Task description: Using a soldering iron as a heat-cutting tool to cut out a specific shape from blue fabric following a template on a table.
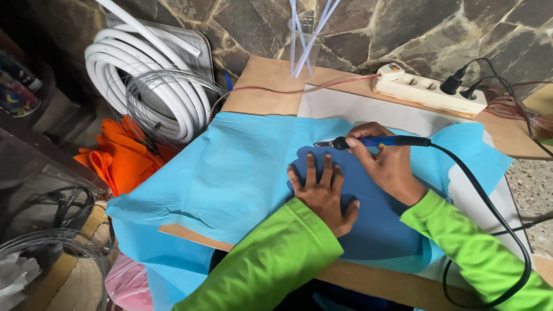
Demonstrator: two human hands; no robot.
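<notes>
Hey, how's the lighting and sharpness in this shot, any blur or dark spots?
Head view: soft, even daylight on the cloth and both hands, left hand, right hand, all sharp; the left edge falls into deep shadow; the near wire coil is blurred; table edges bow slightly from the wide lens.

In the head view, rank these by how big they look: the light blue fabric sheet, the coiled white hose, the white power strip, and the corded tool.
1. Light blue fabric sheet, largest by far.
2. Coiled white hose.
3 and 4. White power strip and corded tool in the right hand: similar length, too close to rank.
</notes>
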